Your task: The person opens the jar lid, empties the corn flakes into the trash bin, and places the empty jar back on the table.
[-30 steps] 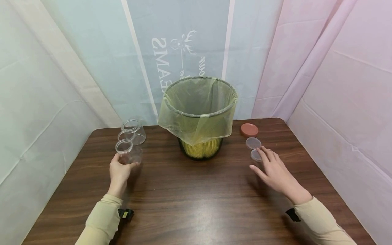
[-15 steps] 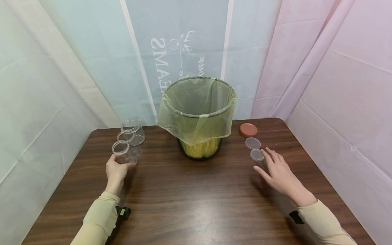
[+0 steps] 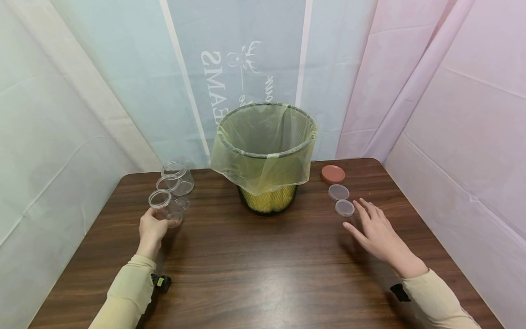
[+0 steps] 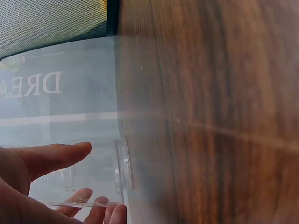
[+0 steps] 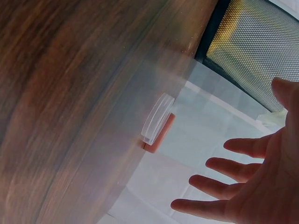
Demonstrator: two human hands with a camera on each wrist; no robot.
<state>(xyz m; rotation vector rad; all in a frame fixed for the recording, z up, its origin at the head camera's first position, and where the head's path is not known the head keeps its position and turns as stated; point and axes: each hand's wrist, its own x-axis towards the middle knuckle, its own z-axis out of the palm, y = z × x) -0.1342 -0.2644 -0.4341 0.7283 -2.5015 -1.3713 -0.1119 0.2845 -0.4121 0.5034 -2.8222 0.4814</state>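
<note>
Three clear jars without lids stand in a row at the table's left: a large back jar [image 3: 184, 179], a middle jar [image 3: 168, 183] and a small front jar [image 3: 165, 209]. My left hand [image 3: 152, 230] has its thumb and fingers around the lower part of the front jar; fingers show through its clear wall in the left wrist view. At the right lie a red lid [image 3: 333, 174], a clear lid [image 3: 339, 192] and a smaller clear lid [image 3: 344, 208]. My right hand [image 3: 380, 235], fingers spread and relaxed, hovers just right of the smallest lid, holding nothing.
A black mesh wastebasket [image 3: 269, 201] with a translucent yellowish liner [image 3: 263, 176] stands at the back middle, between jars and lids. The brown wooden table [image 3: 263, 269] is bordered by hanging fabric [image 3: 263, 27] at the back and sides.
My left hand and the front jar have shifted left, nearly in line with the other jars. My right hand has drawn back slightly right, off the smallest lid.
</note>
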